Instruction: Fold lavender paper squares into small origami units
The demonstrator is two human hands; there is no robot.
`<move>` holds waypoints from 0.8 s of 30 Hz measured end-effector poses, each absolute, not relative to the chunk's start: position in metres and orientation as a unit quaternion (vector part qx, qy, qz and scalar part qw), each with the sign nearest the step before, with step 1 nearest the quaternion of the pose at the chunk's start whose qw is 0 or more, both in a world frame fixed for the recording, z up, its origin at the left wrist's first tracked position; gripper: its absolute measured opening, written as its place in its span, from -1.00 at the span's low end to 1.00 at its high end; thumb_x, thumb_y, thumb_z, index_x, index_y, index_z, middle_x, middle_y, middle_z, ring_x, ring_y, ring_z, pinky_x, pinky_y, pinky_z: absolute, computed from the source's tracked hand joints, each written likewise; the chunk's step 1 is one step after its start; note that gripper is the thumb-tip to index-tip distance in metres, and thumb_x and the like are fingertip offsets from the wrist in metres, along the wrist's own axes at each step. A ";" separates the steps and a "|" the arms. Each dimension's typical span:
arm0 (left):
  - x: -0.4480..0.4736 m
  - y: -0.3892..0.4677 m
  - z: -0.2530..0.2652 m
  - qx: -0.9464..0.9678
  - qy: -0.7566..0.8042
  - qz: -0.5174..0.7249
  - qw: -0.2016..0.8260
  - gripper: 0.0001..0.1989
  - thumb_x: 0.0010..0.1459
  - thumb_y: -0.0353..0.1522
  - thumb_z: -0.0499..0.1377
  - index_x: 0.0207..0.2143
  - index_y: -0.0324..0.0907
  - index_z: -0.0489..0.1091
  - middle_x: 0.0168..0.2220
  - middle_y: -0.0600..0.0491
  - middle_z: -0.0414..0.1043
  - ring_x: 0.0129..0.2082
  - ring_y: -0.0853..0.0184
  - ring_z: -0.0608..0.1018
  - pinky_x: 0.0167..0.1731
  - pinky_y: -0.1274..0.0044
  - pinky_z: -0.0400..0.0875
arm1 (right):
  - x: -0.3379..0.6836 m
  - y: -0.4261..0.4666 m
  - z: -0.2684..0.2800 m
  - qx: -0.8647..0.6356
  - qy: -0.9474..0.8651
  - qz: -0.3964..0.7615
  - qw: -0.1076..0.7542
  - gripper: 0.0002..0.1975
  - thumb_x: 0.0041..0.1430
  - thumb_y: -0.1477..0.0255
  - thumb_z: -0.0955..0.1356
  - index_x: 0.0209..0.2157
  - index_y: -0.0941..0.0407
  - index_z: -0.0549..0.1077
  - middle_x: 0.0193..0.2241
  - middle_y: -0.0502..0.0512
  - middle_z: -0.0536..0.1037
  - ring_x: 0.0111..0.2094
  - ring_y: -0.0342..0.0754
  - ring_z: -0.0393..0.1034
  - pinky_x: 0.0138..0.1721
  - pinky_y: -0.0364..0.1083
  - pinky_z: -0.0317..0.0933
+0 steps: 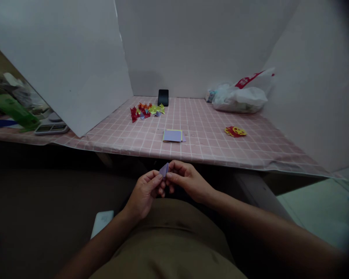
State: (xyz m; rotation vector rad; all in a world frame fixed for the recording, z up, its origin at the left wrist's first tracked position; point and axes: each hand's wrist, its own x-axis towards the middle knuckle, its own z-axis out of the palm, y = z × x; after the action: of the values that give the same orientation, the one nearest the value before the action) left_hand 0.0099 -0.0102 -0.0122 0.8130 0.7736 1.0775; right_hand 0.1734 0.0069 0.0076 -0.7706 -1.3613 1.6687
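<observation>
Between my two hands, just in front of the table's near edge, is a small folded piece of purple paper (164, 169). My left hand (147, 190) pinches its lower left side between thumb and fingers. On its right side my right hand (187, 179) is closed, thumb and forefinger at the paper's edge. Ahead on the table lies a stack of square paper sheets (172, 136), purple on top with yellow showing beneath. Farther back sits a cluster of small folded paper figures (144, 111) in red, orange, yellow and purple.
A black phone (163, 97) leans near the back wall. A white plastic bag (240, 99) and red and yellow cut-out pieces (235, 131) lie to the right. Left of the white panel (84, 58) are a scale (51, 128) and a green bottle (13, 108). A white device (102, 222) lies beside my left forearm.
</observation>
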 end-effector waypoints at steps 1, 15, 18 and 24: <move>0.010 -0.011 -0.012 0.386 0.358 0.491 0.694 -0.76 0.08 -0.28 0.33 -0.49 -0.24 0.40 -0.55 0.14 0.36 -0.60 0.51 0.35 -0.55 0.64 0.31 | 0.173 0.006 0.009 -0.313 -0.551 0.653 0.415 -0.87 0.17 0.40 0.39 -0.36 0.16 0.40 -0.50 -0.03 0.50 -0.55 -0.21 0.37 -0.48 -0.18 0.25; 0.008 -0.016 -0.011 0.583 0.457 0.484 0.466 -0.79 0.11 -0.27 0.31 -0.22 -0.18 0.49 -0.34 0.04 0.53 -0.37 0.32 0.53 -0.35 0.56 0.40 | 0.171 0.004 0.007 -0.411 -0.612 0.536 0.412 -0.94 0.06 0.53 0.32 -0.48 0.13 0.39 -0.58 -0.09 0.37 -0.59 -0.22 0.23 -0.57 -0.20 0.11; 0.008 -0.017 -0.011 0.580 0.467 0.487 0.456 -0.83 0.13 -0.27 0.29 -0.29 -0.18 0.50 -0.40 0.06 0.53 -0.41 0.34 0.53 -0.38 0.57 0.39 | 0.172 0.003 0.010 -0.401 -0.613 0.554 0.396 -0.94 0.09 0.49 0.32 -0.46 0.13 0.40 -0.57 -0.08 0.39 -0.59 -0.22 0.23 -0.57 -0.19 0.13; 0.006 -0.016 -0.008 0.576 0.477 0.492 0.445 -0.86 0.19 -0.30 0.22 -0.35 -0.19 0.50 -0.51 0.09 0.50 -0.48 0.36 0.52 -0.43 0.58 0.37 | 0.172 0.003 0.015 -0.381 -0.620 0.569 0.382 -0.89 0.17 0.42 0.32 -0.42 0.14 0.41 -0.54 -0.04 0.44 -0.57 -0.21 0.27 -0.54 -0.18 0.17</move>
State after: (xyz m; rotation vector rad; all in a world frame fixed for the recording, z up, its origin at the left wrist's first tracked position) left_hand 0.0057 -0.0159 -0.0084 1.4274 1.1825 1.2203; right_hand 0.1722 0.0027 0.0153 -0.9718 -1.5830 1.4524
